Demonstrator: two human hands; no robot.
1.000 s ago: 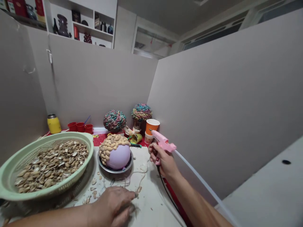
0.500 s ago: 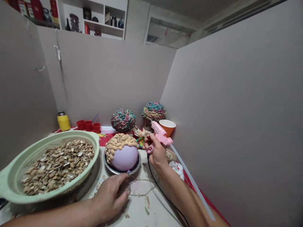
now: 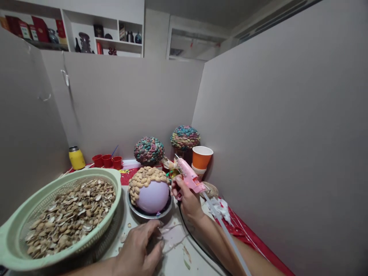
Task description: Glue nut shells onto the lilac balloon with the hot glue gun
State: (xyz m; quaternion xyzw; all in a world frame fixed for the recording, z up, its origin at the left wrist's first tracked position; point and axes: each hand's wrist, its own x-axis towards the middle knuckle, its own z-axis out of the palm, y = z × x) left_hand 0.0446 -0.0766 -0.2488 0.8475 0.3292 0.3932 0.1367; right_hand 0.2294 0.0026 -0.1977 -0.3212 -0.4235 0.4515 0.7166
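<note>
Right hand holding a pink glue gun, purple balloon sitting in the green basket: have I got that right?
Not quite: the purple balloon sits in the metal bowl, not the green basket; the head view shows this. The right hand does hold the pink glue gun.

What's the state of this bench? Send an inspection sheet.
Surface: white tabletop, red covering at the back and right.
Work items: lilac balloon in metal bowl, partly coated with peanut shells; green basket of loose shells; pink glue gun with a clear stick trailing from its rear.
Clutter: shell scraps on the tabletop; crumpled white tissue at right; red cups, yellow bottle and orange cup at the back.
Hands: right hand grips the glue gun; left hand near the bowl, nothing seen held.
Cables: black cord from the gun, past the right hand; far end not visible.
Surroundings: grey partitions, shelves beyond; other people: nothing seen.
</note>
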